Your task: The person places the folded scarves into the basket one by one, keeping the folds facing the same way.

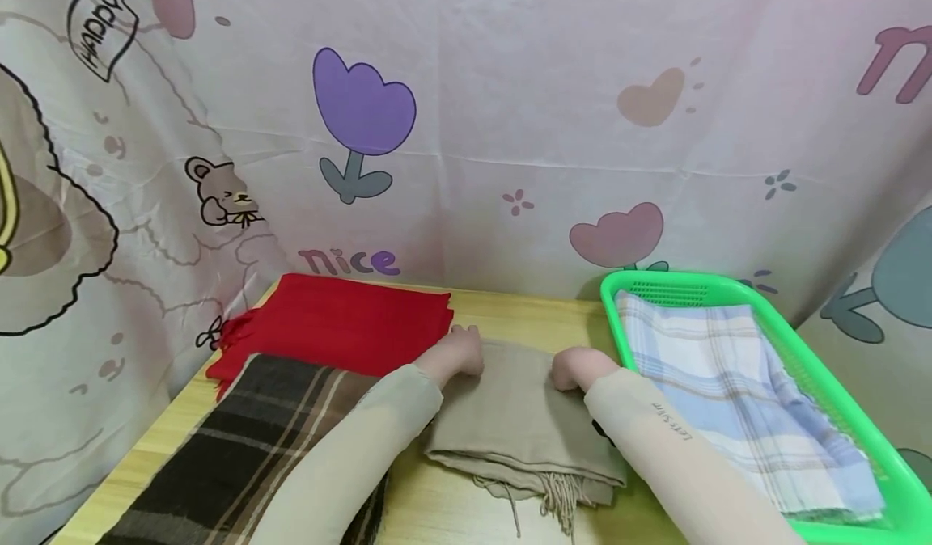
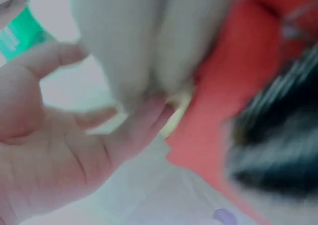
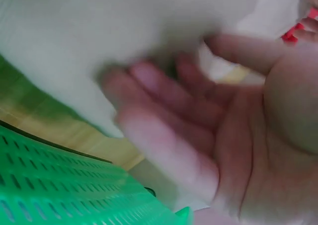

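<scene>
A folded beige scarf [image 1: 517, 416] with a fringe at its near edge lies in the middle of the table. At its far left corner is my left hand [image 1: 460, 352]. In the left wrist view, the thumb of my left hand [image 2: 59, 150] stands away from the cloth, with fingertips at a fold of the beige scarf [image 2: 144, 41]. Over the far right part is my right hand [image 1: 582, 367]. Loosely bent fingers of my right hand [image 3: 238, 130] touch the beige scarf [image 3: 99, 26] in the right wrist view, the thumb apart from them.
A red scarf [image 1: 342, 318] lies at the back left, with a dark plaid scarf [image 1: 240, 440] in front, partly under my left sleeve. On the right a green basket [image 1: 823, 359] holds a blue and white plaid cloth [image 1: 728, 383]. A patterned curtain [image 1: 473, 165] hangs behind the table.
</scene>
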Demonstrator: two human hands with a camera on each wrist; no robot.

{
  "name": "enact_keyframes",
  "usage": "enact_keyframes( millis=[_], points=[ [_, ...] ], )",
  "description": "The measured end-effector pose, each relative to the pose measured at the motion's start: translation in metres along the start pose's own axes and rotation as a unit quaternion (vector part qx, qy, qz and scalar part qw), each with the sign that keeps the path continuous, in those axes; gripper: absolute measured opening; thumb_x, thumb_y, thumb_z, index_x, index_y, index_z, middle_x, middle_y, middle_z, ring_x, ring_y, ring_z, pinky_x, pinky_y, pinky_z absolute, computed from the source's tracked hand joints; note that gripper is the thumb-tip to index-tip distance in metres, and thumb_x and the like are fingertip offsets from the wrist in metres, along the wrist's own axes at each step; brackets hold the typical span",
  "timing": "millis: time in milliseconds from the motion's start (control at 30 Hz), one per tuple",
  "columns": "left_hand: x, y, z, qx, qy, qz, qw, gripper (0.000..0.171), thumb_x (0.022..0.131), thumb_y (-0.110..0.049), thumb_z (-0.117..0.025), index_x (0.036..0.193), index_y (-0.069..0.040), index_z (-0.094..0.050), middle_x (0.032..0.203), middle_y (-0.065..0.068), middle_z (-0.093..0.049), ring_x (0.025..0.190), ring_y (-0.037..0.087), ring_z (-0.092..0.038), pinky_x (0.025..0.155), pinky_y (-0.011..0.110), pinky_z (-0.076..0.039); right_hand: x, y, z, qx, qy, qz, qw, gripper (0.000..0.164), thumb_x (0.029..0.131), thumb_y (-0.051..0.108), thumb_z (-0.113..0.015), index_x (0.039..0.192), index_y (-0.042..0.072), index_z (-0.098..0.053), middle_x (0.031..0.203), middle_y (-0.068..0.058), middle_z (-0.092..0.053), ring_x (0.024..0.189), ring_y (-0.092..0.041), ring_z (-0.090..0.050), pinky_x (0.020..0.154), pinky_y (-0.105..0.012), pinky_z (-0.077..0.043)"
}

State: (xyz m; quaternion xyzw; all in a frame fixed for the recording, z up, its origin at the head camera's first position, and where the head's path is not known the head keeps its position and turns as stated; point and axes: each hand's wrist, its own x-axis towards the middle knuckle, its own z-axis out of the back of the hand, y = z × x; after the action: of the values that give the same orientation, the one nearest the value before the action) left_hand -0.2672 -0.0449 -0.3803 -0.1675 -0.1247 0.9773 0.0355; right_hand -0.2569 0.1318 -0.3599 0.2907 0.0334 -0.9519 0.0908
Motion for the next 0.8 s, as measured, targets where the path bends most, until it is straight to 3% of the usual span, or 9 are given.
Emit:
enact_keyframes(
  millis=[100, 167, 233, 300, 400, 500, 600, 700, 800],
  points=[
    [-0.006, -0.002, 0.002, 0.018, 0.036, -0.007, 0.9992, 0.056, 0.082, -0.009, -0.064, 0.132, 0.002, -0.042, 0.13, 0.023, -0.04, 0.079, 0.025, -0.05, 0.061, 0.03, -0.043, -0.006, 0.001, 0.003, 0.005, 0.057, 0.026, 0.998, 0.017, 0.079, 0.004, -0.044, 0.064, 0.008, -0.048, 0.068, -0.005, -0.046, 0.052, -0.013, -0.03, 0.05, -0.025, -0.024],
    [-0.007, -0.003, 0.001, 0.035, 0.037, -0.008, 0.9987, 0.049, 0.083, -0.009, -0.065, 0.127, 0.002, -0.046, 0.13, 0.024, -0.04, 0.075, 0.023, -0.049, 0.06, 0.028, -0.043, -0.008, 0.002, 0.003, 0.02, 0.077, 0.028, 0.996, 0.016, 0.079, 0.009, -0.052, 0.062, 0.011, -0.049, 0.065, -0.002, -0.043, 0.052, -0.012, -0.031, 0.05, -0.024, -0.026],
    [-0.007, -0.004, -0.001, 0.05, 0.03, -0.004, 0.9983, 0.042, 0.085, -0.009, -0.063, 0.123, 0.002, -0.05, 0.13, 0.025, -0.041, 0.075, 0.023, -0.049, 0.062, 0.029, -0.044, -0.009, 0.003, 0.003, 0.03, 0.087, 0.022, 0.995, 0.014, 0.076, 0.02, -0.066, 0.073, 0.008, -0.061, 0.078, -0.003, -0.055, 0.065, -0.013, -0.044, 0.057, -0.025, -0.038],
    [-0.005, -0.004, -0.002, 0.061, 0.019, -0.002, 0.998, 0.039, 0.086, -0.01, -0.061, 0.121, 0.002, -0.051, 0.129, 0.025, -0.043, 0.075, 0.023, -0.05, 0.066, 0.029, -0.048, -0.009, 0.004, 0.004, 0.037, 0.101, 0.011, 0.994, 0.037, 0.07, 0.033, -0.077, 0.096, 0.008, -0.068, 0.103, -0.005, -0.061, 0.089, -0.016, -0.054, 0.075, -0.029, -0.047],
    [-0.002, -0.005, -0.002, 0.063, 0.003, -0.004, 0.998, 0.035, 0.088, -0.011, -0.059, 0.12, 0.002, -0.051, 0.126, 0.024, -0.045, 0.077, 0.022, -0.051, 0.071, 0.031, -0.05, -0.01, 0.007, 0.006, 0.023, 0.125, 0.005, 0.992, 0.068, 0.064, 0.038, -0.083, 0.12, 0.009, -0.061, 0.134, -0.01, -0.051, 0.119, -0.023, -0.048, 0.096, -0.037, -0.045],
    [0.001, -0.004, -0.002, 0.051, -0.014, -0.007, 0.9986, 0.032, 0.089, -0.01, -0.057, 0.118, 0.002, -0.052, 0.123, 0.024, -0.045, 0.078, 0.024, -0.053, 0.073, 0.033, -0.052, -0.009, 0.01, 0.009, 0.015, 0.141, 0.004, 0.99, 0.071, 0.063, 0.034, -0.084, 0.123, 0.006, -0.059, 0.139, -0.012, -0.046, 0.126, -0.027, -0.044, 0.099, -0.039, -0.043],
    [0.005, -0.004, -0.001, 0.031, -0.03, -0.006, 0.999, 0.034, 0.088, -0.009, -0.058, 0.119, 0.003, -0.051, 0.126, 0.025, -0.043, 0.084, 0.027, -0.057, 0.077, 0.035, -0.053, -0.006, 0.011, 0.009, 0.018, 0.123, -0.004, 0.992, 0.05, 0.063, 0.028, -0.085, 0.106, 0.009, -0.068, 0.134, -0.01, -0.05, 0.119, -0.024, -0.047, 0.097, -0.039, -0.044],
    [0.009, -0.004, 0.0, 0.014, -0.041, 0.0, 0.9991, 0.042, 0.089, -0.008, -0.057, 0.128, 0.004, -0.046, 0.136, 0.027, -0.038, 0.097, 0.031, -0.059, 0.085, 0.039, -0.053, -0.003, 0.013, 0.009, -0.01, 0.115, 0.007, 0.993, 0.016, 0.067, 0.018, -0.079, 0.072, 0.01, -0.066, 0.102, -0.006, -0.057, 0.089, -0.017, -0.05, 0.077, -0.03, -0.046],
    [0.014, -0.003, 0.001, 0.008, -0.054, 0.004, 0.9985, 0.048, 0.09, -0.009, -0.056, 0.135, 0.003, -0.041, 0.142, 0.028, -0.033, 0.111, 0.036, -0.054, 0.093, 0.042, -0.049, 0.0, 0.015, 0.008, -0.052, 0.109, 0.032, 0.992, 0.031, 0.073, 0.002, -0.062, 0.051, 0.012, -0.043, 0.076, -0.007, -0.046, 0.062, -0.016, -0.032, 0.056, -0.026, -0.028]
  ],
)
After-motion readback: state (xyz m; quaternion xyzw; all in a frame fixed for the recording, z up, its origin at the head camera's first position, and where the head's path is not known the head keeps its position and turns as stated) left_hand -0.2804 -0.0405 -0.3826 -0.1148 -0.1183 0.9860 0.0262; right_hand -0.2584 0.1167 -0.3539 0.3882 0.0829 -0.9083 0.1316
